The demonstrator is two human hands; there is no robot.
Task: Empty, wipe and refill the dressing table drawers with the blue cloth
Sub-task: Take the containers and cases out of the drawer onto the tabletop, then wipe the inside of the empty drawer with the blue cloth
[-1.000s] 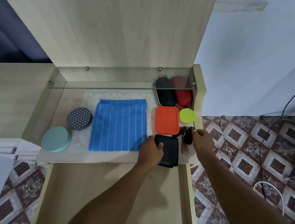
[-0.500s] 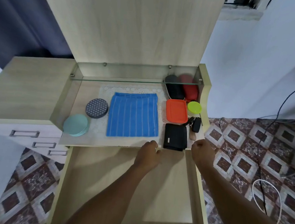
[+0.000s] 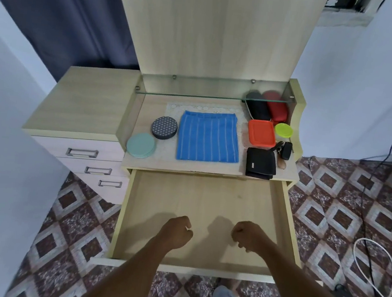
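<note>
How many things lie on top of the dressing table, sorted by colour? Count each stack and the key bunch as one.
Black: 3 (black case, wallet, key bunch)
Red: 1 (red case)
Orange: 1 (orange box)
Lime: 1 (lime round box)
Blue: 1 (blue cloth)
Teal: 1 (teal coaster stack)
Navy: 1 (patterned disc)
Total: 9

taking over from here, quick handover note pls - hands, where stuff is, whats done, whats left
Left hand: fist, holding nothing, over the open drawer. Right hand: same.
Blue cloth lies folded on the tabletop, untouched.
Done: drawer is out and bare; black wallet, keys, orange box and the rest sit on top.
Left: wipe this drawer with the cloth, refill it, then likely the three shut side drawers.
</note>
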